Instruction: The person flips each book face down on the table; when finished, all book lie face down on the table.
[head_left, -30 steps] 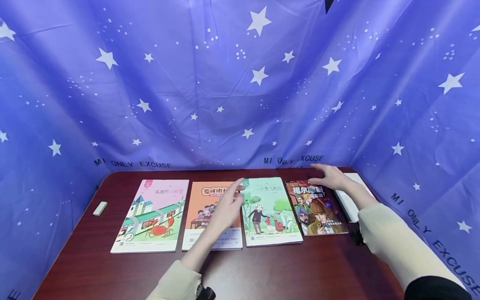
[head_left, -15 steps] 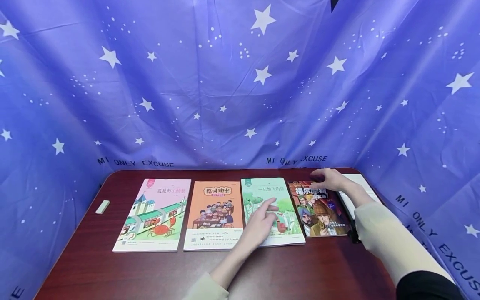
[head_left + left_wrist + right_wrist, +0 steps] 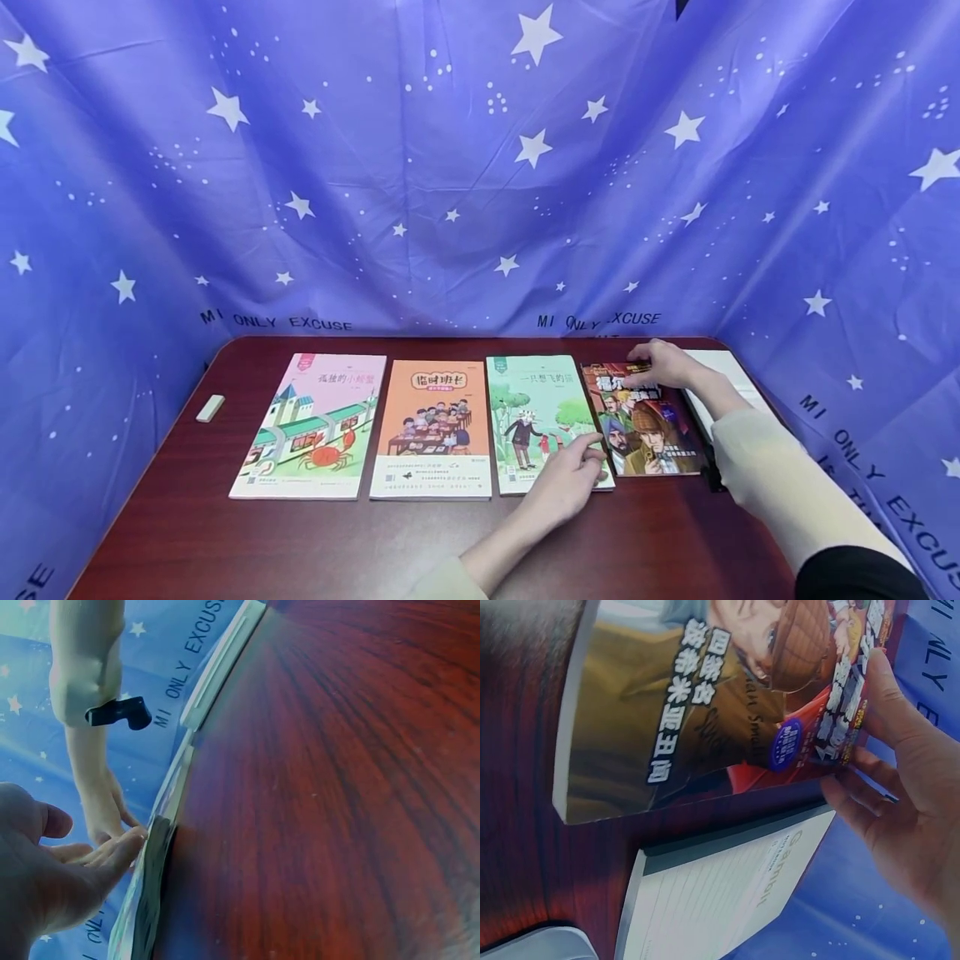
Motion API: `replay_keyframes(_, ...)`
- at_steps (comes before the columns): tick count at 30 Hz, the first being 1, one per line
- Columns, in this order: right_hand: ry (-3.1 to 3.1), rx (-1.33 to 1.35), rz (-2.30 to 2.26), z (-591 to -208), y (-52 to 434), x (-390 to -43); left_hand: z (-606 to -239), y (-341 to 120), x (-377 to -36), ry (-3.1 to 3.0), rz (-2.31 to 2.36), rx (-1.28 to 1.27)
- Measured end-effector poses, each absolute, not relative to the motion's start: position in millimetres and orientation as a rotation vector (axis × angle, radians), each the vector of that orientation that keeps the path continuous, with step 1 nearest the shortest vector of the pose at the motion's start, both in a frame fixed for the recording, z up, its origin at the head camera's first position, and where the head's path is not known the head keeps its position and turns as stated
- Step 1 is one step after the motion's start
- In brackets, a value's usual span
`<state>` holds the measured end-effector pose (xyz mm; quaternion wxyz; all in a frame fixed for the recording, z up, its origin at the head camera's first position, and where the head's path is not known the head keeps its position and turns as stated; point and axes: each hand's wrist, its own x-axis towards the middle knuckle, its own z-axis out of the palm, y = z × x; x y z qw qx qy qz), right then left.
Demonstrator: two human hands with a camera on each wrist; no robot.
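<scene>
My left hand (image 3: 564, 483) lies over the lower right corner of a green picture-cover book (image 3: 523, 392), fingers stretched toward the right. In the left wrist view its fingertips (image 3: 133, 838) reach the book edges. A dark comic-style detective book (image 3: 645, 425) lies just right of the green one. My right hand (image 3: 667, 364) grips its top right corner, thumb on the cover and the other fingers around the edge. The right wrist view shows this hold from close by, with the thumb (image 3: 885, 679) along the book's title.
Left of these lie an orange book (image 3: 431, 412) and a pink crab-cover book (image 3: 318, 417). A small white block (image 3: 211, 408) is at the far left. A lined notepad (image 3: 727, 889) with a dark binding sits beside the detective book, near a grey rounded object (image 3: 544, 946). A starry curtain (image 3: 450, 167) surrounds the table.
My left hand has moved right from over the orange book to the green book's lower right corner. My right hand has come down onto the detective book's top edge.
</scene>
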<state>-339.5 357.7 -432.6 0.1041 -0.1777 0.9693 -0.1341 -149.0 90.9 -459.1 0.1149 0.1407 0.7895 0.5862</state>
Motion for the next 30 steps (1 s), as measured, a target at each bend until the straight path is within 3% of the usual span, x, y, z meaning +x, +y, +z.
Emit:
replay_keyframes(19, 2.899, -0.578, -0.37, -440, 368, -335, -463, 97, -138, 2.087, 1.875, 0.311)
replay_keyframes(30, 2.858, -0.658, -0.374, -435, 364, -332, -462, 99, -129, 2.323, 1.712, 0.34)
